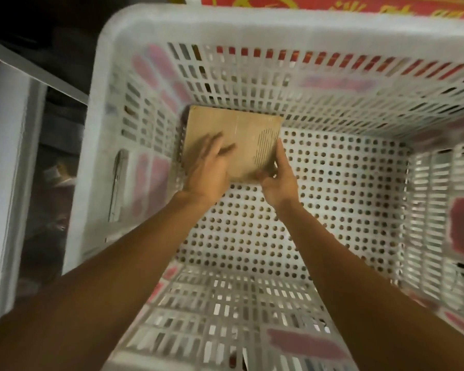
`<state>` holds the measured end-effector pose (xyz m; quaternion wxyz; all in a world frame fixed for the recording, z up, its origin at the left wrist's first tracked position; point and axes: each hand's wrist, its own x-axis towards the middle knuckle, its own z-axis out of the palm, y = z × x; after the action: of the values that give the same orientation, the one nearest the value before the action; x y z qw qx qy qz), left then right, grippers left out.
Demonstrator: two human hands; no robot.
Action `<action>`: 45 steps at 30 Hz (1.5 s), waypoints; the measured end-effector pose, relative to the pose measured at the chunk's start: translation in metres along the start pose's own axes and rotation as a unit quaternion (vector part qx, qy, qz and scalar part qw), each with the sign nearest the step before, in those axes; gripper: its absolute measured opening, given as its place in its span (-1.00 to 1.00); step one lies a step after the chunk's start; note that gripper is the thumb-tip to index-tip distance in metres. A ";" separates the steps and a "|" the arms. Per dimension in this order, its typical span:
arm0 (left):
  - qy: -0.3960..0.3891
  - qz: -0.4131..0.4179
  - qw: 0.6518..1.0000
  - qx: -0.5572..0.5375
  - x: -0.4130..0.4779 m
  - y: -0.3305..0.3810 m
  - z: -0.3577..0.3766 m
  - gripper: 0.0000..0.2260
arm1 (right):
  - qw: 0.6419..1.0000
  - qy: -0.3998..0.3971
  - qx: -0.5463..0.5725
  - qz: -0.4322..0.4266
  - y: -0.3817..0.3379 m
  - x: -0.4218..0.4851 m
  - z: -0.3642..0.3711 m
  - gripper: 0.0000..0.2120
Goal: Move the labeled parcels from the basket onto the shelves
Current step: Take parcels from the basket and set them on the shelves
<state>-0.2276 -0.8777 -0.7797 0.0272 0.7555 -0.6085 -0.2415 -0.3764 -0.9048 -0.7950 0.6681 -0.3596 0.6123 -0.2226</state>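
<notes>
Item: parcel (pixel 233 129), brown cardboard, flat and squarish. Count: one, the only parcel visible in the basket. It lies on the perforated floor in the far-left corner, against the two walls. A dark striped mark on its right part may be the label, but blur prevents reading it.

Item: basket (pixel 252 25), white slotted plastic, deep. Count: one. Pink patches mark its walls.

Item: hands, two, both reaching down inside.
- left hand (pixel 209 167): laid on the parcel's top face, fingers spread and fairly straight, pressing rather than gripping; motion blur softens the detail.
- right hand (pixel 279 180): at the parcel's near-right corner, fingers and thumb curled around the edge, pinching it.

Step in hand, as judged: taking hold of the last parcel for lifting; it does not appear to have left the floor yet.

Next move calls for: getting fingers under an edge, tilting the parcel away from the corner walls, and raising it above the high rim.

Also present: pale upright panel (pixel 0 156) to the left, possibly shelving.
</notes>
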 end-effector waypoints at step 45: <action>0.415 -0.355 0.836 -0.050 -0.648 -0.109 -0.538 -0.62 | 0.569 -0.499 -0.364 -0.543 -0.338 -0.599 0.401 -0.45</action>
<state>-0.0075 -0.3811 -0.1266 0.2274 0.9467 -0.2167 0.0718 -0.0264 -0.5964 -0.1497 0.4343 -0.8910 -0.0993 -0.0873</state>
